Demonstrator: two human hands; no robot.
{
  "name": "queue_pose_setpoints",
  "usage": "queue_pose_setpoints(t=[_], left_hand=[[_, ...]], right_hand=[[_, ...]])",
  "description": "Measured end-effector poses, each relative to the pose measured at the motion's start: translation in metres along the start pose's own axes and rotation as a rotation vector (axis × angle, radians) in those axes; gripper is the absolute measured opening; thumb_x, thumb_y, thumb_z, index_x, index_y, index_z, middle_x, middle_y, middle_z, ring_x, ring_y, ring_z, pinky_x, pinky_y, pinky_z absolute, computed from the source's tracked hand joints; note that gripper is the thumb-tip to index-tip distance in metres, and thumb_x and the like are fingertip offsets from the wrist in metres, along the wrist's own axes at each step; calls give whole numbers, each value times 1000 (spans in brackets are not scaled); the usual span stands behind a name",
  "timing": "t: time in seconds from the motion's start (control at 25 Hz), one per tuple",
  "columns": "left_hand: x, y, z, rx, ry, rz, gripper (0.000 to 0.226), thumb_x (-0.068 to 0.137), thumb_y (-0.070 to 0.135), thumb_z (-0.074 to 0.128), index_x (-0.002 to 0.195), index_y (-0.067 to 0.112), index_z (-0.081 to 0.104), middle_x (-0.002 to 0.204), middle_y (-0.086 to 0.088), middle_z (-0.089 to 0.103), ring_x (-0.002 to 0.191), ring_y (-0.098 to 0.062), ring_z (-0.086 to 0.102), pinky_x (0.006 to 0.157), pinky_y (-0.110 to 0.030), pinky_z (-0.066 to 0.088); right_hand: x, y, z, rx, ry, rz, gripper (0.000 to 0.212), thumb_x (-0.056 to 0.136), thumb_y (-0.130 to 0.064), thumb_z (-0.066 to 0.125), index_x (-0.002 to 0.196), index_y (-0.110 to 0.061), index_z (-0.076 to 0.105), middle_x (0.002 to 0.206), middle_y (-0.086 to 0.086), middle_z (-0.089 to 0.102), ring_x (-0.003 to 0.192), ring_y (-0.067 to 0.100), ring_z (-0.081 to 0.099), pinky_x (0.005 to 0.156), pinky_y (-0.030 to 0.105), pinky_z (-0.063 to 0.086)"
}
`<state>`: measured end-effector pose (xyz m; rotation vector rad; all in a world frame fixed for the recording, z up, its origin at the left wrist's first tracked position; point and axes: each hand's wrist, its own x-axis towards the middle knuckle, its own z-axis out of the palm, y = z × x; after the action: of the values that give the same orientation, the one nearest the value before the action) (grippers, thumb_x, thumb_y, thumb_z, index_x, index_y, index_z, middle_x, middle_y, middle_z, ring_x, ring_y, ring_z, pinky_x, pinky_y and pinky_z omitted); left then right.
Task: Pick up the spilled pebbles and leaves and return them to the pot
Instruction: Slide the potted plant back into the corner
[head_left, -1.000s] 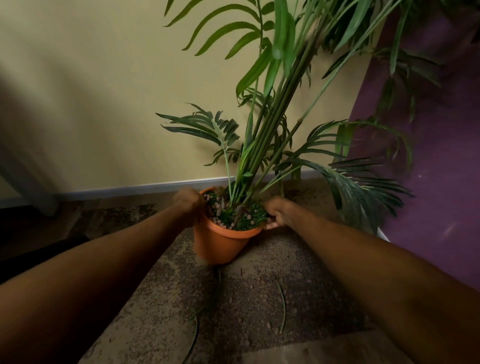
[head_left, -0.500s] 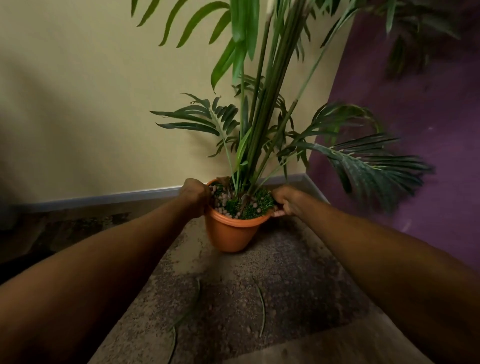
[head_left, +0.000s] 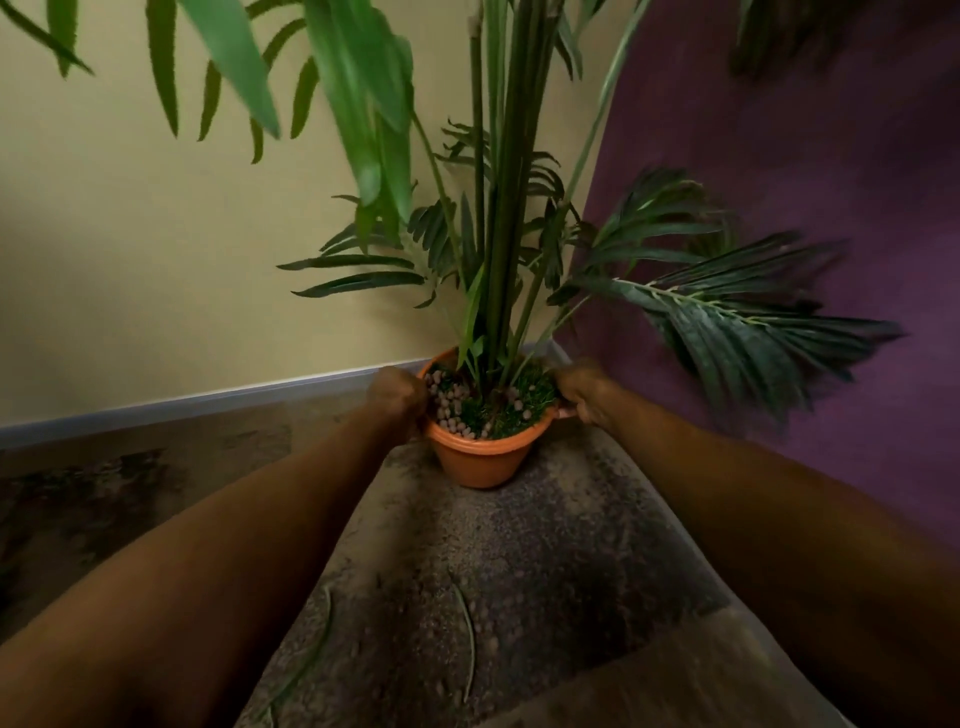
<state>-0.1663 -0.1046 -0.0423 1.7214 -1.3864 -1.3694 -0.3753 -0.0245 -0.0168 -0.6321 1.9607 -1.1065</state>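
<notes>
An orange pot with a tall palm-like plant stands in the corner of the floor. Brown pebbles and green moss fill its top. My left hand grips the pot's left rim, and my right hand grips the right rim. Two thin fallen leaves lie on the floor in front of the pot, one leaf in the middle and another leaf to its left. A few small pebbles are scattered on the floor near them.
A yellow wall with a grey skirting board runs behind the pot, and a purple wall closes the right side. Palm fronds hang out to the right and overhead. The speckled floor stretches toward me.
The pot, held in both hands, has shifted back and right into the corner. The view has come closer, and the fallen leaves lie farther in front of the pot.
</notes>
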Motion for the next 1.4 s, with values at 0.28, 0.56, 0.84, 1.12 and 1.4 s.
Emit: queue_pose_setpoints(t=[0.28, 0.56, 0.84, 1.12, 1.4], left_hand=[[23, -2, 27, 32, 16, 47, 28, 99, 0, 49, 75, 2, 64, 88, -26, 68, 67, -31, 65, 52, -37, 52], [37, -9, 38, 62, 25, 72, 17, 90, 8, 62, 79, -2, 71, 87, -28, 73, 72, -37, 74, 58, -49, 61], [45, -15, 40, 81, 14, 77, 15, 92, 2, 63, 84, -8, 71, 90, -31, 72, 79, -40, 74, 67, -57, 62], [50, -16, 38, 19, -85, 27, 26, 101, 6, 58, 75, 6, 62, 69, -14, 64, 43, -22, 63, 35, -30, 53], [49, -21, 32, 74, -37, 21, 27, 101, 4, 56, 78, -3, 67, 66, -19, 70, 50, -27, 68, 36, -34, 54]], right_hand=[[28, 12, -7, 70, 69, -12, 14, 101, -13, 60, 88, -12, 60, 76, 5, 61, 57, 18, 58, 30, 17, 42], [46, 26, -3, 17, 78, 17, 20, 105, -21, 53, 88, -13, 59, 74, 4, 60, 55, 14, 55, 32, 17, 42], [65, 36, 1, -40, 60, 52, 27, 107, -19, 51, 124, -4, 65, 108, 16, 68, 78, 23, 61, 41, 24, 47], [74, 30, -2, -157, -41, 75, 25, 108, -20, 45, 110, -7, 67, 110, 12, 69, 88, 29, 71, 50, 34, 61], [65, 29, -3, -202, -229, 148, 39, 112, -16, 29, 138, -8, 58, 116, 12, 69, 72, 19, 63, 51, 29, 59]])
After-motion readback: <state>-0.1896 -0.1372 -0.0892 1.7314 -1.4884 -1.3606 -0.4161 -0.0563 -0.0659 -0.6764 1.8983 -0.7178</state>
